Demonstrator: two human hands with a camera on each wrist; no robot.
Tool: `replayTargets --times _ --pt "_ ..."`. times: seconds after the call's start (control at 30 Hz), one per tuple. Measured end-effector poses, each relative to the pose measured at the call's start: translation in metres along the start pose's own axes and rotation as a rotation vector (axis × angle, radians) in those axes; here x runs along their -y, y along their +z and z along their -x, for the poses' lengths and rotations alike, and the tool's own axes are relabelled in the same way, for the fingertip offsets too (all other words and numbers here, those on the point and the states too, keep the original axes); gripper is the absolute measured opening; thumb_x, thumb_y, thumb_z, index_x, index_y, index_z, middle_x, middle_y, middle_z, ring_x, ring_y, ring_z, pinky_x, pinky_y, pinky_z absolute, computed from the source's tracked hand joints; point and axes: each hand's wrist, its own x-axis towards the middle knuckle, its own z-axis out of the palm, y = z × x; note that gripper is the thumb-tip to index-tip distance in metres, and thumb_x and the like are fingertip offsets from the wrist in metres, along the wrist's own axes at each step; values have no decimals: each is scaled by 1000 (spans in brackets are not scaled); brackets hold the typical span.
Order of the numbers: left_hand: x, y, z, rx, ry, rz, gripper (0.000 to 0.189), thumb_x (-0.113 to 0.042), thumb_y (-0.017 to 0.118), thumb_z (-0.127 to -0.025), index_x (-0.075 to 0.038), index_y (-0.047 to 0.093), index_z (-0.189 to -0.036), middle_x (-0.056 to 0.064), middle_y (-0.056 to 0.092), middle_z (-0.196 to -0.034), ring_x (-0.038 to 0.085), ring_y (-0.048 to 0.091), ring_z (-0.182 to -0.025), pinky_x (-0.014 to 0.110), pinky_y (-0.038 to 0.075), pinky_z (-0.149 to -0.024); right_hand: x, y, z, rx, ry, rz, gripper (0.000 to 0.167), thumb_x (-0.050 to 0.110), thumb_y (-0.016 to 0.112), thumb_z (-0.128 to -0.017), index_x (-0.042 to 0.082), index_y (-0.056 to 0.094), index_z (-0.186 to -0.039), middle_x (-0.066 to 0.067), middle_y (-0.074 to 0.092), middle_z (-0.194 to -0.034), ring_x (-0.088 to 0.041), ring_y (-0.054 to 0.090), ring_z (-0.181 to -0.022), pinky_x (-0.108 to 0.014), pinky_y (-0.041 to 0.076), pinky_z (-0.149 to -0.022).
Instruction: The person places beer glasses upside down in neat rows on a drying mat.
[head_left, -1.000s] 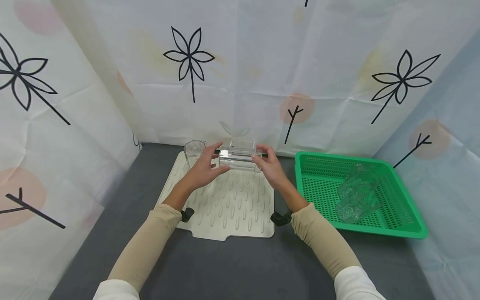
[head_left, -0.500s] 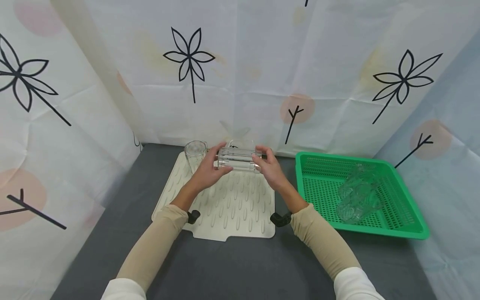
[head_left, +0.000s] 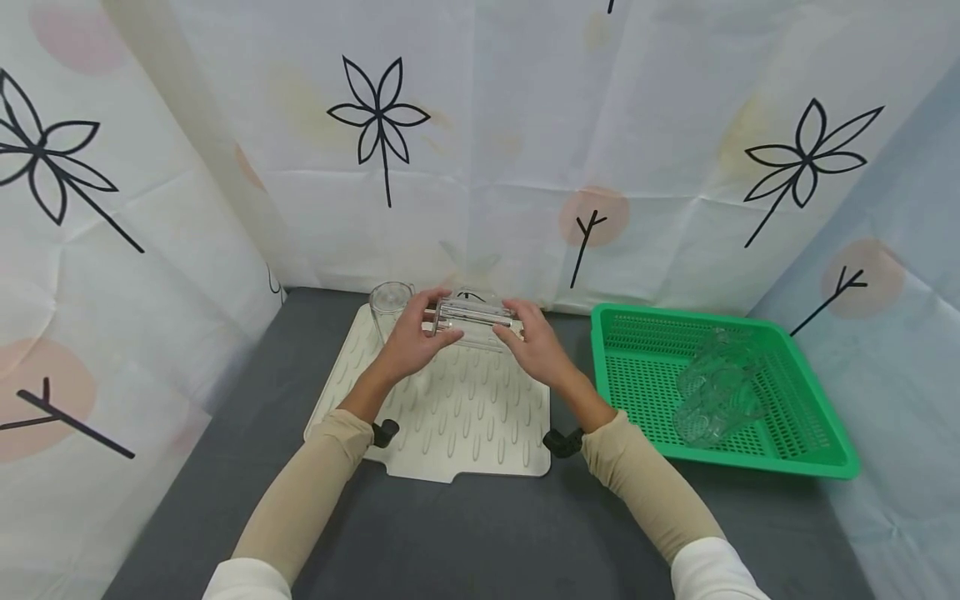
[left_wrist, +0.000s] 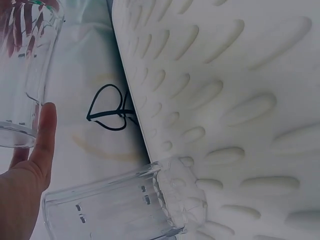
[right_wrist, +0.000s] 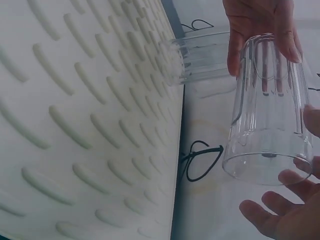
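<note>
Clear glass (head_left: 474,316) sideways in the half-curled grip of left hand (head_left: 409,340) and right hand (head_left: 542,347).

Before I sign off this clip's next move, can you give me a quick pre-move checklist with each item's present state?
1. Left hand holds the held glass: ok, thumb and fingers grip its base end.
2. Right hand has a firm grip: cannot tell; it is at the rim end, with several fingers spread off the glass.
3. Held glass upright: not ok, it lies sideways between the hands.
4. Held glass apart from the standing glass: ok, a gap shows between them.
5. Standing glass on the ridged mat: ok, at its back left corner.
6. Green basket emptied: not ok, it contains glasses.
</note>
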Motion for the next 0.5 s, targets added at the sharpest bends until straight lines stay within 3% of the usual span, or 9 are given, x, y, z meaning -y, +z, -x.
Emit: replayTargets --times 0.13,0.27,0.5 --pt "-3 0 0 -3 -17 -1 69 -28 74 -96 -18 38 -154 15 45 -148 41 58 -123 51 59 -92 6 3 2 14 -55 247 81 35 73 -96 2 33 -158 -19 35 -160 -37 37 -149 -57 38 -120" --pt "-7 1 1 -4 -38 -14 68 -30 74 -96 -18 40 -153 16 45 -147 38 59 -118 46 60 -84 12 10 3 27 -74 417 102 40 84 -84 1 28 -159 -19 35 -161 -40 29 -152 -59 32 -123" --pt "-10 4 1 17 -64 -47 68 -37 73 -96 -19 41 -152 14 44 -147 36 57 -116 43 59 -82 19 24 1 1 -58 589 107 45 86 -81 5 26 -159 -16 38 -159 -40 31 -146 -61 30 -122"
